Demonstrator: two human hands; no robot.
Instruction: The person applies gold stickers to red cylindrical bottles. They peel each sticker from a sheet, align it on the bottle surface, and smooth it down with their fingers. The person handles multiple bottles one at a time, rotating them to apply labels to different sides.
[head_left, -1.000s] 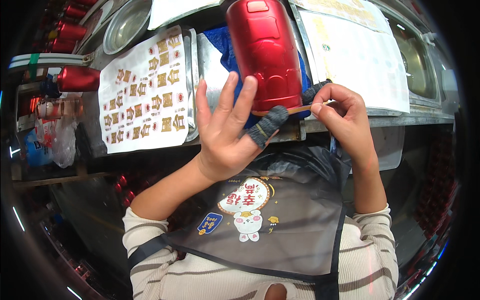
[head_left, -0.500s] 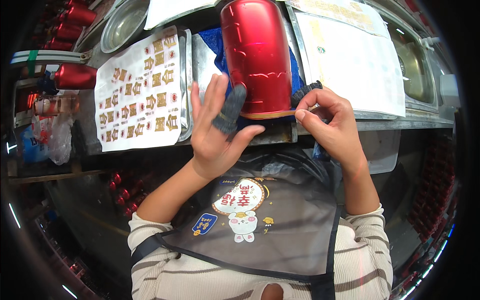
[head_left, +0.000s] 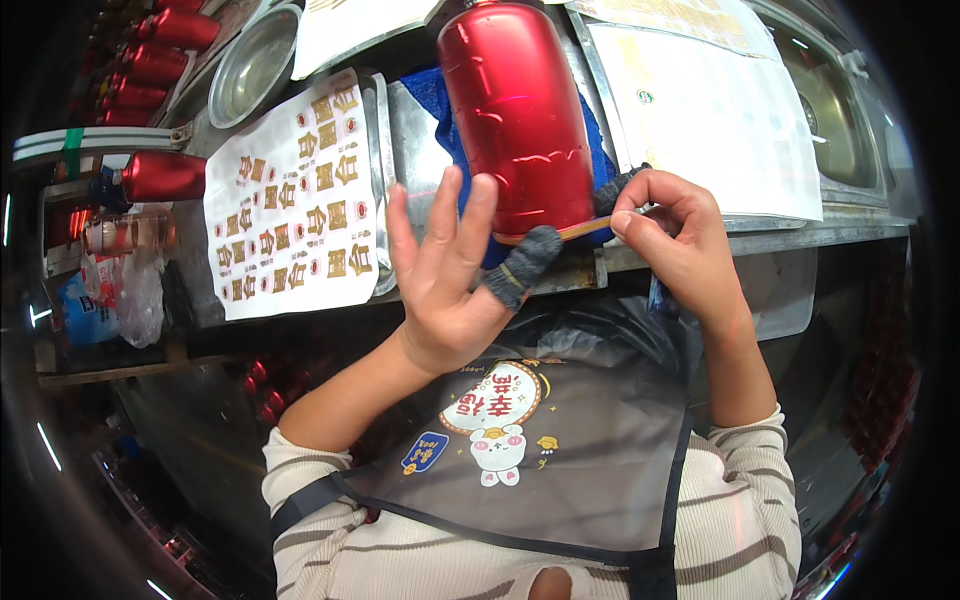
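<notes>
A glossy red metal bottle [head_left: 515, 110] lies on its side on a blue cloth [head_left: 440, 100] at the bench edge. My left hand [head_left: 445, 285] is held up just below it with fingers spread and nothing in the palm. Its thumb wears a grey knitted finger cover [head_left: 525, 262], which touches the bottle's lower rim. My right hand [head_left: 680, 235] pinches a thin orange-brown stick [head_left: 578, 231] that lies along the bottle's bottom edge and points at the covered thumb. One right finger also wears a grey cover.
A sheet of small gold and red stickers [head_left: 290, 200] lies on a metal tray [head_left: 405, 120] to the left. More red bottles [head_left: 160, 175] lie at far left, near a steel bowl [head_left: 250, 60]. A white paper sheet [head_left: 720, 110] and a steel sink [head_left: 840, 90] are on the right.
My left thumb has swung out from my palm to the bottle's lower rim. My right hand has drawn right, and the stick shows between the hands again.
</notes>
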